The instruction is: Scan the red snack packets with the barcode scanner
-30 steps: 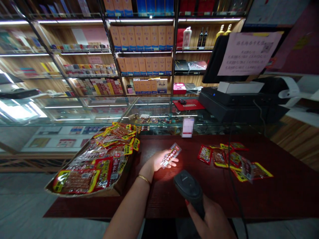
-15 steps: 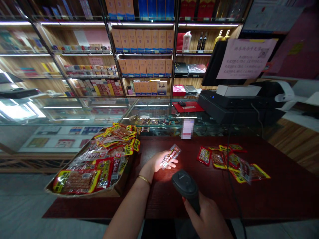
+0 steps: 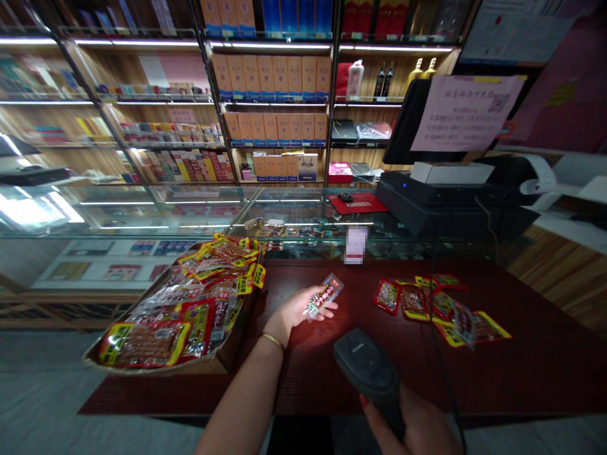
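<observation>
My left hand (image 3: 303, 308), with a gold bangle at the wrist, holds a small clear snack packet (image 3: 325, 296) with dark red print just above the dark wooden table. Light falls on the packet and the fingers. In my right hand (image 3: 408, 417) is a black barcode scanner (image 3: 366, 364), gripped by its handle at the table's near edge, its head pointing toward the left hand. On the left a cardboard box (image 3: 222, 363) is heaped with snack packets (image 3: 147, 344) in yellow, red and clear wrapping. Several loose snack packets (image 3: 415, 302) lie in a loose group right of the left hand.
A black cable (image 3: 439, 341) hangs down on the right, in front of the loose packets. Behind the table stand a glass display counter (image 3: 284, 199), a red mouse mat (image 3: 367, 203), a monitor with a paper sign (image 3: 469, 114) and a black cash drawer (image 3: 427, 205). Lit shelves hold boxed goods.
The scanner in my right hand has moved down and to the right, away from the packet. My left hand and its packet stay almost where they were.
</observation>
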`<state>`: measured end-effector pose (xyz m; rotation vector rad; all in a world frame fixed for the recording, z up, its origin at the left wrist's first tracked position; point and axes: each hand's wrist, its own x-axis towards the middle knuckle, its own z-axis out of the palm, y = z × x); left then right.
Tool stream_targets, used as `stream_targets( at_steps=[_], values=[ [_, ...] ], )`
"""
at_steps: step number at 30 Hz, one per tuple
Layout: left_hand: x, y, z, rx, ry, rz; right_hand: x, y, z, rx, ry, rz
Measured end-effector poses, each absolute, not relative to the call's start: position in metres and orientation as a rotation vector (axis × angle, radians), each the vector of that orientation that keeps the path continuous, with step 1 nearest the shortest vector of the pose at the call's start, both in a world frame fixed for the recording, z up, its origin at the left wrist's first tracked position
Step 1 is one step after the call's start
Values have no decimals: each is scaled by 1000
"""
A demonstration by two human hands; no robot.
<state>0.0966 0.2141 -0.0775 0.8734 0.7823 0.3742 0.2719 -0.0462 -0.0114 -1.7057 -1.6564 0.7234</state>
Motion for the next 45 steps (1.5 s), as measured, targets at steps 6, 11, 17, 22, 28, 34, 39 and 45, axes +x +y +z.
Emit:
stream_targets(
  at_steps=[6, 11, 17, 22, 28, 34, 39, 45],
  values=[
    [96, 219, -77, 863, 756, 351, 251, -12, -11, -1807, -1639, 723],
    [95, 220, -79, 859, 746, 354, 244, -3, -11, -1786, -1631, 734],
    [95, 220, -84, 857, 744, 366, 248, -9, -15, -1772, -1604, 718],
    [96, 221, -83, 849, 735, 349, 251, -17, -12, -1806, -1634, 705],
    [95, 221, -79, 831, 729, 346, 250, -21, -5, -1845, -1619, 659],
    [94, 220, -74, 835, 742, 321, 249, -20, -10, -1819, -1633, 671],
    [94, 215, -70, 833, 737, 373, 249, -21, -7, -1804, -1643, 691],
    [94, 209, -60, 828, 739, 425, 253, -18, -16, -1722, -1580, 746]
  ],
)
